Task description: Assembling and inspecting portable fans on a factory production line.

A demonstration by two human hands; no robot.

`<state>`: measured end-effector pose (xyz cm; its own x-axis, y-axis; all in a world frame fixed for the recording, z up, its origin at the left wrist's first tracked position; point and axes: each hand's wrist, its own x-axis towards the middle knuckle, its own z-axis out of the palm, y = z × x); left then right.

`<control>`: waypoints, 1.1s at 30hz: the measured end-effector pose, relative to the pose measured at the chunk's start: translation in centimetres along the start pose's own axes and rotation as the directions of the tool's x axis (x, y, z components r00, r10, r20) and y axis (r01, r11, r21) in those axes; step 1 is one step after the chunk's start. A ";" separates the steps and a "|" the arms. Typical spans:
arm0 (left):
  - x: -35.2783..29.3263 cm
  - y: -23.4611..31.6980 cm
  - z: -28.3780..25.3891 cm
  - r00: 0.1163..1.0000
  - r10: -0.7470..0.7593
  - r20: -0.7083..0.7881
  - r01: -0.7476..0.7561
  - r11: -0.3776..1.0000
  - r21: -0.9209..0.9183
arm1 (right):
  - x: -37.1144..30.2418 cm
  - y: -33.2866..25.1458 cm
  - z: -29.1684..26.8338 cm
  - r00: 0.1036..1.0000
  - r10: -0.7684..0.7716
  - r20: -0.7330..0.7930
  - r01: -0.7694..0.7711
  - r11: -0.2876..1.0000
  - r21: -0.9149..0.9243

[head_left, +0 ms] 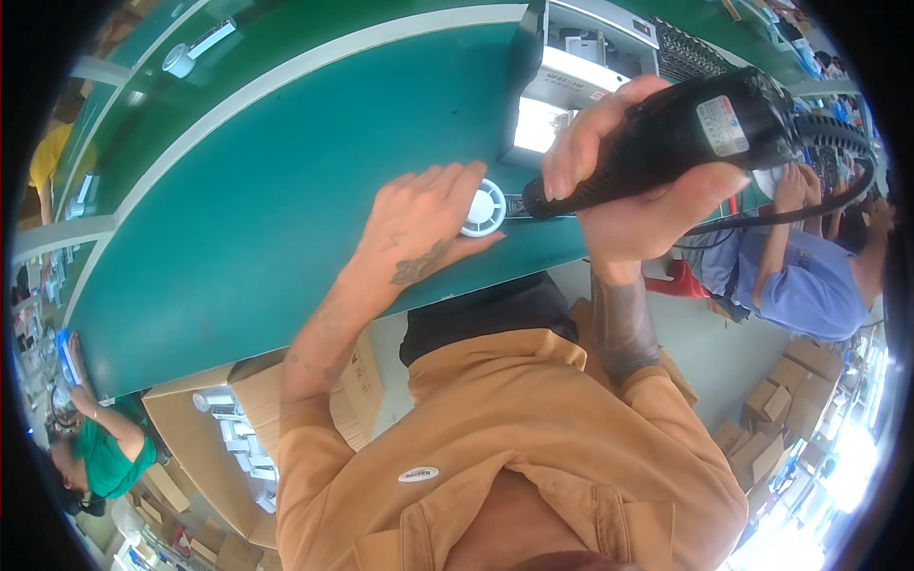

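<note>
In my right hand [640, 226] is a black electric screwdriver [657, 143], with a cable at its rear end and a pale label on its side. Its nose points left, toward a white round part [486, 208] with a spoked, ringed face. My left hand [419, 217] closes around that part and steadies it over the green tabletop [286, 190]. A short narrow piece lies between the part and the screwdriver's nose. Whether the bit touches it I cannot tell.
Behind the screwdriver stands a grey metal machine [581, 76]. A cardboard box [200, 438] of white parts sits below the table's left side. A similar white part [179, 61] rests on the far green belt. A person in blue [809, 276] sits at right, one in green [119, 452] at left.
</note>
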<state>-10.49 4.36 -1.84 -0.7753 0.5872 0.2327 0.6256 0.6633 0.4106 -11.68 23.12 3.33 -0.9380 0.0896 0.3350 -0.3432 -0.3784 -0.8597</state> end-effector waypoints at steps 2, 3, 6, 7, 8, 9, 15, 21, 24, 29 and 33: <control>0.3 -0.1 -0.1 1.000 0.015 0.007 -0.015 1.000 0.012 | -0.2 0.1 0.2 1.000 -0.006 0.018 0.007 1.000 -0.016; 0.5 -0.3 0.0 1.000 0.016 0.012 -0.016 1.000 0.014 | -0.4 0.0 0.6 0.999 -0.015 0.034 0.019 0.992 -0.124; 0.8 -1.0 0.1 0.998 0.028 0.048 -0.028 1.000 0.000 | -0.8 0.3 1.2 1.000 -0.011 0.020 0.015 0.971 -0.240; 0.9 -1.1 0.1 0.999 0.041 0.025 -0.040 0.998 -0.049 | -1.0 0.6 1.3 1.000 0.001 -0.011 -0.003 0.965 -0.261; 0.7 -1.1 -0.2 0.999 0.046 0.003 -0.046 0.995 -0.085 | -1.2 0.9 1.6 0.999 0.013 -0.035 -0.021 0.963 -0.268; 0.3 -1.3 -0.1 0.999 0.032 0.008 -0.032 0.999 -0.041 | -1.3 1.5 1.7 0.998 0.019 -0.055 -0.033 0.964 -0.263; 0.7 0.5 3.0 0.996 -0.037 -0.077 0.041 0.998 0.052 | -3.3 1.7 0.4 1.000 -0.022 0.000 0.021 0.981 -0.193; -2.5 -4.8 -2.9 0.996 -0.058 0.064 0.063 0.995 -0.080 | -3.0 -1.1 -3.8 0.982 0.034 -0.186 0.028 0.947 0.320; -1.8 -9.8 -7.2 0.956 -0.278 0.090 0.284 0.957 -0.064 | -4.8 0.1 -7.3 0.965 0.139 -0.221 -0.065 0.947 0.315; 3.4 -23.0 -7.7 0.861 -0.429 -0.271 0.442 0.897 -0.017 | -6.6 4.2 -8.0 0.887 0.400 -0.230 -0.271 0.855 0.442; 6.2 -27.8 -4.2 0.793 -0.372 -0.483 0.456 0.888 0.063 | -7.4 5.4 -8.0 0.918 0.330 -0.222 -0.185 0.848 0.496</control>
<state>-33.06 -12.43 -8.10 -0.8893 -0.0056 0.4573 0.2079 0.8857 0.4152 -7.03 27.83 -6.86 -0.9849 0.1615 -0.0618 -0.0926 -0.7944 -0.6003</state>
